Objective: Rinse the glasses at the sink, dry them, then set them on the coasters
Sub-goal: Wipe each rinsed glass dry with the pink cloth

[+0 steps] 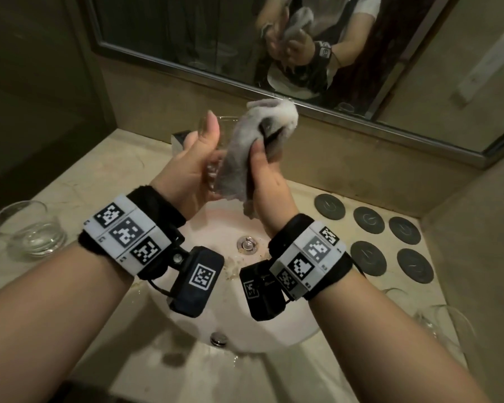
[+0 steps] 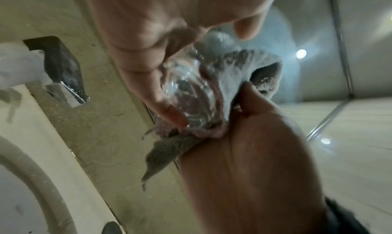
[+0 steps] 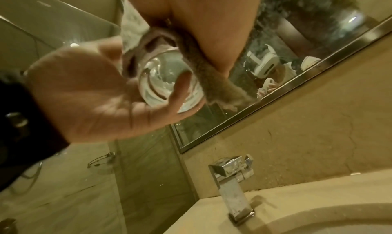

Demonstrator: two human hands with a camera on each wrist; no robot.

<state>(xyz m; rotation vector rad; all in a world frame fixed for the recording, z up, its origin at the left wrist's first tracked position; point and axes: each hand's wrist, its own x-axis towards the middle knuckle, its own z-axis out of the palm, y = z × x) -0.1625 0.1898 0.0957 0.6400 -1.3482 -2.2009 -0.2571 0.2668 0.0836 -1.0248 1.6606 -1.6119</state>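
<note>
Hands meet above a pale round sink [image 1: 288, 324], working on one clear glass [image 1: 213, 170] between them. Left hand [image 1: 186, 167] cups the glass from the left, palm against its side and thumb pointing up; in the right wrist view its fingers [image 3: 180, 85] curl across the thick base. Right hand [image 1: 266, 181] pinches a grey cloth [image 1: 245, 152] between thumb and fingers and presses it against the right side of the glass, with a loose end of cloth bunched above the hand and another end hanging below it toward the basin. Well to the left of the left wrist, a second glass [image 1: 29, 228] stands upright on the stone counter [image 1: 85, 175]. To the right of the right wrist, five dark round coasters [image 1: 368, 219] lie flat in two rows on the counter, none touched by either hand. Nearer the person than the coasters, more clear glasses [image 1: 445, 318] sit by the right forearm, blurred. Beyond both hands, a mirror [image 1: 186, 33] reflects them and the cloth.
</note>
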